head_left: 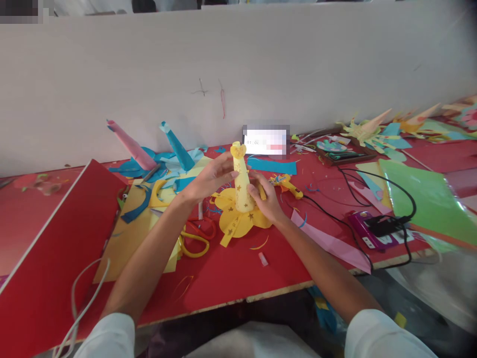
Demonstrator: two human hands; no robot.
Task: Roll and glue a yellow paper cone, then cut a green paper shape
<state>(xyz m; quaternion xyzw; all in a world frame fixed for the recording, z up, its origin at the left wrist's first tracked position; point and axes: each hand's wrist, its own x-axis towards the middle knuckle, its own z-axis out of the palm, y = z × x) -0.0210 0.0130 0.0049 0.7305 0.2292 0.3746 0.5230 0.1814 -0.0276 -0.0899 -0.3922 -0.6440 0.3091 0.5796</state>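
A pale yellow paper cone (243, 186) with gold stars stands upright on a yellow petal-shaped paper base (234, 223) at the middle of the table. A small yellow ruffled piece (238, 150) tops the cone. My left hand (216, 175) is at the cone's upper left side, thumb and fingers closed around it. Lower down on the right, my right hand (265, 198) holds the cone near its foot, its thumb against the paper.
Scissors with yellow and red handles (196, 246) lie left of the base. A yellow glue gun (290, 186) with a black cord lies to the right, near a purple power box (372, 231). A red board (55, 248) stands at left; a lit screen (266, 141) is behind.
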